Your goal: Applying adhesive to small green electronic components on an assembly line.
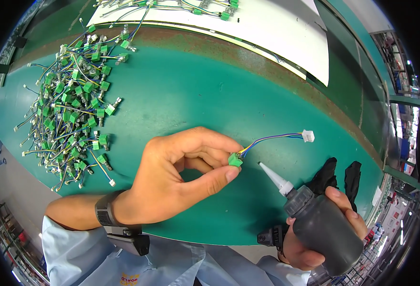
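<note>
Between the thumb and fingers of my left hand [176,176] is a small green connector block [235,160]. Thin blue, yellow and dark wires run from it to a white plug [307,136] that sticks out to the right. My right hand [345,209] grips a dark grey squeeze bottle [326,233], tilted with its white cone nozzle [274,177] pointing up and left. The dark nozzle tip is a short way right of the connector block, apart from it. Part of the right hand is hidden behind the bottle.
A large heap of wired green connectors [74,109] covers the left side of the green table [172,90]. More lie on a white board [272,28] at the back, beyond a brown raised edge. Black gloves or cloth pieces [325,176] lie right, behind the bottle. Another person stands far left.
</note>
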The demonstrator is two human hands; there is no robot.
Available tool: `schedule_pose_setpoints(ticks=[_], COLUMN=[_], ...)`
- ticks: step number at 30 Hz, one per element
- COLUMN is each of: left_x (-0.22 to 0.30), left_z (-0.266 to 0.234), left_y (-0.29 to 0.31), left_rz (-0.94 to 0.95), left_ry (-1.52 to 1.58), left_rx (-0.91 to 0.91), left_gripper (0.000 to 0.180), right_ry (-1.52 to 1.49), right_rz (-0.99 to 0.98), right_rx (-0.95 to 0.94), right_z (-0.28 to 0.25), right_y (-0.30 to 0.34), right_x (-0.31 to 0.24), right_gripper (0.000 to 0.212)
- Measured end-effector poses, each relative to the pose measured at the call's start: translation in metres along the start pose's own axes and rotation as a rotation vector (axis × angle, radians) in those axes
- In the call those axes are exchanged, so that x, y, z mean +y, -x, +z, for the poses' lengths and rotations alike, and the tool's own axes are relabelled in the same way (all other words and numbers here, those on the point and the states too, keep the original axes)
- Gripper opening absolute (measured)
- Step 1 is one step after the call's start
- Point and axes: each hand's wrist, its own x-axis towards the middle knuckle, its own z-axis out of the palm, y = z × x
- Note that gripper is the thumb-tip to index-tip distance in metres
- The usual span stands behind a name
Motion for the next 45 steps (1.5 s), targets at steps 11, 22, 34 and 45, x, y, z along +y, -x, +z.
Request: schedule_pose_setpoints(ticks=[11,22,34,45], left_x=[-0.001,0.003,0.003,0.007], left_z=[-0.001,0.000,-0.003,-0.007], left_y=[-0.003,-0.004,-0.006,-0.007], left_rz=[-0.079,-0.148,-0.019,-0.246], left_ry=[0.144,0.197,0.017,0.342], left_rx=[-0.005,-0.013,0.065,-0.106], left_gripper=[0.025,0.026,0.023,0.021], right_ry=[-0.020,0.051,-0.106,0.163], right_rz=[-0.316,-0.424,-0.046,0.189], right_rx=[0.029,-0.096,-0.231,-0.569], right_z=[-0.004,0.000,-0.018,-0.030], right_y=[-0.004,-0.014,-0.011,-0.023], right_x=[0.016,0.021,0.000,-0.042], right_gripper=[0.076,0.070,0.055,0.045])
